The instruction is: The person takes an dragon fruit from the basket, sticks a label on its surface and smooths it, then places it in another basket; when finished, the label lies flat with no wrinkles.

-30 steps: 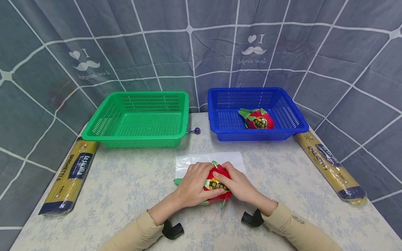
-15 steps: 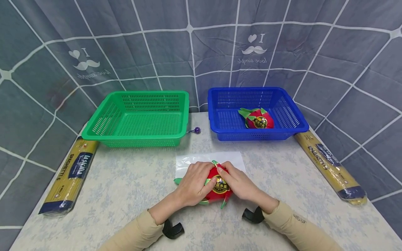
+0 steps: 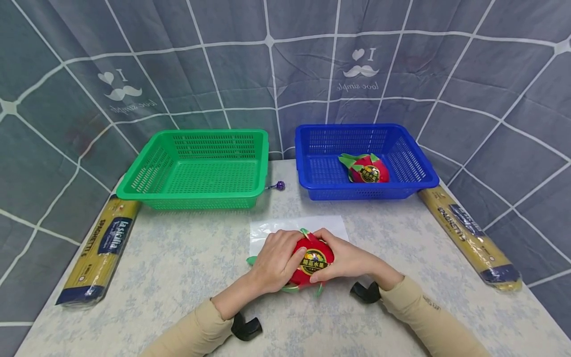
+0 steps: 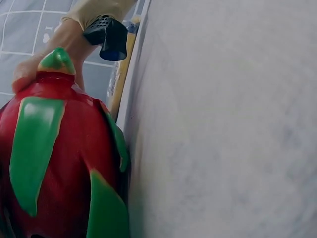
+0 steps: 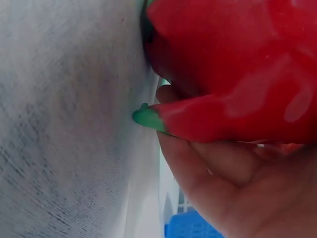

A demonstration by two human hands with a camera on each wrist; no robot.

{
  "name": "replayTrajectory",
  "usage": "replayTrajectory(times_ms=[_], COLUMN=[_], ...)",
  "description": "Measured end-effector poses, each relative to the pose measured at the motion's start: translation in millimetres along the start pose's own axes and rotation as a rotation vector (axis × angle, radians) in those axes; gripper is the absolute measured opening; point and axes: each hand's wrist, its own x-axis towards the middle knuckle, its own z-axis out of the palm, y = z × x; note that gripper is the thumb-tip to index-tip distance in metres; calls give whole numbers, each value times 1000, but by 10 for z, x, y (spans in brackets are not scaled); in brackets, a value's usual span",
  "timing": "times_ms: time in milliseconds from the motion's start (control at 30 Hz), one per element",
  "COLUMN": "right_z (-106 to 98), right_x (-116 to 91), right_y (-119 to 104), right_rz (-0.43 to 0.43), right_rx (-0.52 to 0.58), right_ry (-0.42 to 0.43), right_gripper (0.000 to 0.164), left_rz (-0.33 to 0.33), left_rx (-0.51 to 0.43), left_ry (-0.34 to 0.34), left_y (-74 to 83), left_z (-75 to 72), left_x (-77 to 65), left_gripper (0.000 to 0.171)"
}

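Observation:
A glossy red dragon fruit [image 3: 318, 253] with green-tipped scales and a round black-and-gold label sits between both hands at the front middle of the table. My left hand [image 3: 275, 262] grips its left side, thumb along the label's left edge. From the right, my right hand [image 3: 350, 258] holds it, thumb across the lower front and fingers at the far side. In the left wrist view the dragon fruit [image 4: 74, 129] fills the lower left, the right hand behind it. The right wrist view shows the right fingers [image 5: 198, 178] curled under a pointed scale.
Behind the hands lies a white plastic sheet [image 3: 267, 229]. A green basket [image 3: 200, 202] stands back left, a blue basket [image 3: 366, 193] back right with another dragon fruit [image 3: 368, 169] inside. A purple-wrapped lollipop [image 3: 279, 185] lies between. Spaghetti packs [image 3: 100, 253] [image 3: 468, 238] flank both sides.
My right thumb has moved from the fruit's upper front to its lower front, and the right wrist has shifted right. The left thumb has lifted off the label's lower part. The label is more exposed.

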Motion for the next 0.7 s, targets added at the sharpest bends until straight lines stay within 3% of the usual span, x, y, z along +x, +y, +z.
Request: replayTrajectory(times_ms=[233,467,700], right_z=[-130,-246,-265], right_x=[-40,-54,-45], right_y=[60,118,138], right_rz=[-52,-109,-152], right_rx=[77,178,197], right_ry=[-168,-345,-355], right_gripper=[77,80,83], left_rz=[-13,-7,-33], left_rx=[31,-1,2], left_ry=[-66,-101,-157], left_y=[7,-4,16], left_z=[-21,-51,-78], left_x=[20,30,14], left_gripper=[62,66,75])
